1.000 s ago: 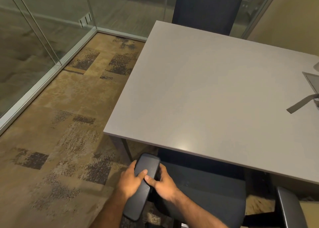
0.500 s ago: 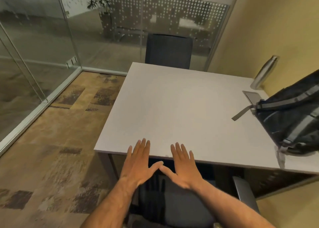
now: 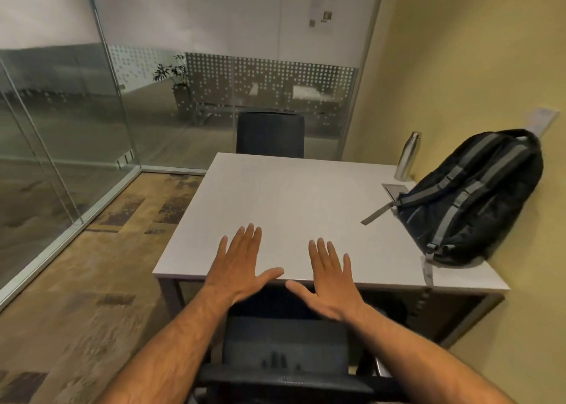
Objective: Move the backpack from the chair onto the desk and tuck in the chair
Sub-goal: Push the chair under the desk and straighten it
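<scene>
While both hands are hovering flat, left hand (image 3: 242, 266) and right hand (image 3: 329, 276) spread wide and empty, black backpack (image 3: 471, 201) is lying zipped on the desk (image 3: 291, 195), leaning against the wall, steel bottle (image 3: 406, 155) standing capped behind it, chair (image 3: 284, 354) sitting tucked under the near edge

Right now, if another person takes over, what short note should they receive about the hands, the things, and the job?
Left hand: open, flat, holding nothing.
Right hand: open, flat, holding nothing.
Backpack: lying on the desk at its right side, near the wall, beside a bottle.
Chair: seat under the desk's near edge, backrest just below the hands.
Done: backpack moved; chair looks tucked in.
Left: probably nothing; check the chair is fully in.
</scene>
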A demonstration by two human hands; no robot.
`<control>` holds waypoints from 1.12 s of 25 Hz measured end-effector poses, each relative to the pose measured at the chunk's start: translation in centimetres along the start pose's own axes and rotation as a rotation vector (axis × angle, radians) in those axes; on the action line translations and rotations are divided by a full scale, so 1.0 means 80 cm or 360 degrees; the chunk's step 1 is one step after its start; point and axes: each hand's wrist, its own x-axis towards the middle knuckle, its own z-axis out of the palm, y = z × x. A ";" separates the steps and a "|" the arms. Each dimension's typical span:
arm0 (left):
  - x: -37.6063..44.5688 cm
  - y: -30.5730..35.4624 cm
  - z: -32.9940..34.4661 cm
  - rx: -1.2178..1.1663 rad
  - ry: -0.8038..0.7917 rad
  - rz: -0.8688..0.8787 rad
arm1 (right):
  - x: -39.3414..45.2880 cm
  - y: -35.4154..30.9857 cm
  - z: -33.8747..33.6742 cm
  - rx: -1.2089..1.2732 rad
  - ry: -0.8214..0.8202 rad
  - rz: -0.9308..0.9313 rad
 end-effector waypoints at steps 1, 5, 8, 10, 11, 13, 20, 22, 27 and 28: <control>-0.015 0.014 -0.008 0.0005 0.0009 -0.0008 | -0.019 0.005 -0.008 0.0000 0.0023 -0.0001; -0.077 0.065 -0.024 -0.0028 0.0024 0.0018 | -0.086 0.014 -0.030 0.0004 0.0050 -0.0011; -0.125 0.098 -0.020 -0.0009 -0.0007 0.0067 | -0.131 0.012 -0.041 0.0018 0.0026 -0.0019; -0.148 0.114 -0.017 -0.0019 -0.0048 0.0060 | -0.157 0.012 -0.047 0.0034 -0.0013 -0.0007; -0.159 0.121 -0.014 -0.0026 -0.0076 0.0054 | -0.172 0.012 -0.048 0.0051 -0.0040 0.0007; -0.178 0.132 -0.006 -0.0067 -0.0160 0.0054 | -0.199 0.015 -0.047 0.0082 -0.0109 0.0047; -0.232 0.140 0.004 -0.0223 -0.0245 -0.0002 | -0.276 0.012 -0.034 0.0033 -0.0098 0.0138; -0.243 0.141 0.003 -0.0146 -0.0266 0.0024 | -0.286 0.009 -0.030 -0.0033 -0.0027 0.0136; -0.249 0.145 0.003 -0.0052 -0.0177 0.0089 | -0.278 0.008 -0.030 -0.0059 0.0069 0.0145; -0.246 0.145 0.002 -0.0048 -0.0176 0.0093 | -0.275 0.010 -0.030 -0.0070 0.0079 0.0148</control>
